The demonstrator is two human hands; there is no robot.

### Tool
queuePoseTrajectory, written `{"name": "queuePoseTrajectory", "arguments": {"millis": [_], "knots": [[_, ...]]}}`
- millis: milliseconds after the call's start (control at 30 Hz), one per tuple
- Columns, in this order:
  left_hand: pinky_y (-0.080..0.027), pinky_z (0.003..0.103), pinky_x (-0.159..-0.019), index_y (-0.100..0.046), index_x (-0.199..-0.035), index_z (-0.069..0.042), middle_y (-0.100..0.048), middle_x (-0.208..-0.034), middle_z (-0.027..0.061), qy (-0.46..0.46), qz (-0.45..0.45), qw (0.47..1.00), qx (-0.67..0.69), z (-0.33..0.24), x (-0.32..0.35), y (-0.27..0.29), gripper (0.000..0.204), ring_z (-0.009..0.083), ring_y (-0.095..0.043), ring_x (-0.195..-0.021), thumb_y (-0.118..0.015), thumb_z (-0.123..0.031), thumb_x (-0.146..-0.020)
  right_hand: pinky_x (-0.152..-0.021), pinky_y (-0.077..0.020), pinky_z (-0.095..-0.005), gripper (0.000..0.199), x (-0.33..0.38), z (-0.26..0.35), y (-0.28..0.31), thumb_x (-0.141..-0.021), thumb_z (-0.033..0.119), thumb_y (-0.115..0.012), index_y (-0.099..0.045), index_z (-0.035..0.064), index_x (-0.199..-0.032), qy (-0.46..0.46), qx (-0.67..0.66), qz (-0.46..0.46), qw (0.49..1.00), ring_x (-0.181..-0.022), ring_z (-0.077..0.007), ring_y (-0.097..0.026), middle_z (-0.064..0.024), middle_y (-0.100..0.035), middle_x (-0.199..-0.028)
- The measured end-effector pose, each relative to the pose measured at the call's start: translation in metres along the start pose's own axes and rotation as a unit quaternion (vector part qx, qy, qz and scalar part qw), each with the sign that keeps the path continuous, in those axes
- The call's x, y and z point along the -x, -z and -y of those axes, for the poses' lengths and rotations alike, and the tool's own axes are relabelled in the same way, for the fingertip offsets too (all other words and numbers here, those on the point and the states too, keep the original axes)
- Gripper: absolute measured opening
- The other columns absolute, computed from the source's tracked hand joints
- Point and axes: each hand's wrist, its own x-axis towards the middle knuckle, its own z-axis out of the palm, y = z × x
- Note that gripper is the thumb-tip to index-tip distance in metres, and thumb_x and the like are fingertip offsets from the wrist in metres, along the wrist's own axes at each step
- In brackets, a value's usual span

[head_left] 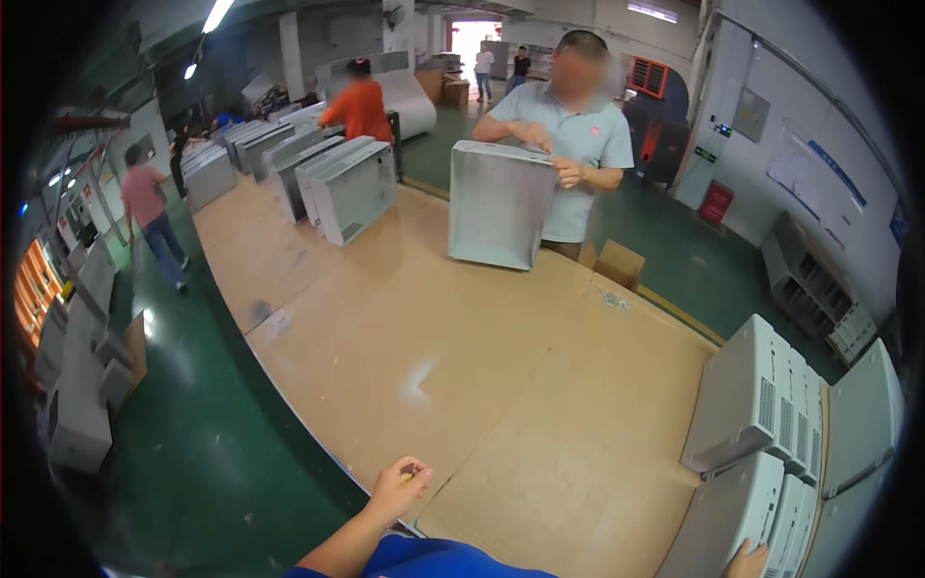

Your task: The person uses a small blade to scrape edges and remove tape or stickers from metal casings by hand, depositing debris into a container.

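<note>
My left hand (400, 489) is just above the near edge of the work table (540, 414). Its fingers are curled in, and a small yellowish bit shows between them, too small to name. At the lower right, my right hand (748, 561) has its fingers around the edge of a light grey metal case (729, 511) with vent slots. That case stands upright, first in a row of similar ones. Part of the right hand is cut off by the picture's rim.
Across the table a co-worker (578, 144) in a light blue shirt handles an upright grey metal case (496, 207). Small metal parts (614, 301) lie near the far edge. More vented cases (761, 385) stand at right; further cases (352, 193) line the table's far left.
</note>
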Motion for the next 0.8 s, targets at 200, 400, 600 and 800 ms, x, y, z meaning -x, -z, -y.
{"name": "queuePoseTrajectory", "arguments": {"millis": [200, 400, 600, 800], "knots": [[-0.044, 0.023, -0.053, -0.057, -0.086, -0.003, -0.058, -0.074, 0.0029, -0.034, 0.046, 0.997, -0.05, -0.002, 0.006, -0.019, 0.016, 0.007, -0.052, -0.061, -0.059, -0.018, -0.086, -0.089, -0.0408, -0.0455, 0.065, -0.095, -0.12, -0.089, -0.085, 0.056, -0.044, -0.055, -0.0004, -0.115, -0.041, -0.311, 0.159, 0.936, -0.102, -0.0294, -0.053, -0.0208, -0.058, -0.111], [-0.044, 0.023, -0.054, -0.058, -0.087, -0.004, -0.058, -0.067, 0.0001, 0.051, -0.031, 0.997, -0.038, 0.029, 0.042, 0.01, 0.016, 0.0072, -0.053, -0.06, -0.06, -0.02, -0.085, -0.081, -0.0419, -0.0458, 0.063, -0.104, -0.082, -0.098, -0.084, 0.056, -0.047, -0.056, -0.0004, -0.112, -0.077, -0.384, 0.193, 0.9, -0.095, -0.0261, -0.052, -0.0183, -0.057, -0.103], [-0.042, 0.021, -0.05, -0.059, -0.078, -0.005, -0.057, -0.066, 0.0002, 0.006, -0.055, 0.998, -0.035, 0.032, 0.032, 0.036, 0.011, 0.0057, -0.052, -0.057, -0.061, -0.015, -0.084, -0.066, -0.0459, -0.0406, 0.076, -0.032, -0.058, -0.013, -0.083, 0.066, -0.041, -0.064, -0.0061, -0.095, -0.004, -0.243, 0.085, 0.966, -0.071, -0.0248, -0.053, -0.0202, -0.061, -0.079], [-0.041, 0.021, -0.051, -0.057, -0.082, -0.003, -0.056, -0.066, -0.0003, 0.049, -0.041, 0.998, -0.021, 0.015, -0.004, 0.044, 0.011, 0.0053, -0.051, -0.057, -0.06, -0.013, -0.085, -0.053, -0.0389, -0.0293, 0.055, 0.047, -0.036, 0.037, -0.092, 0.045, -0.044, -0.063, -0.0056, -0.081, -0.025, -0.258, 0.129, 0.957, -0.059, -0.0153, -0.051, -0.0078, -0.058, -0.068]]}}
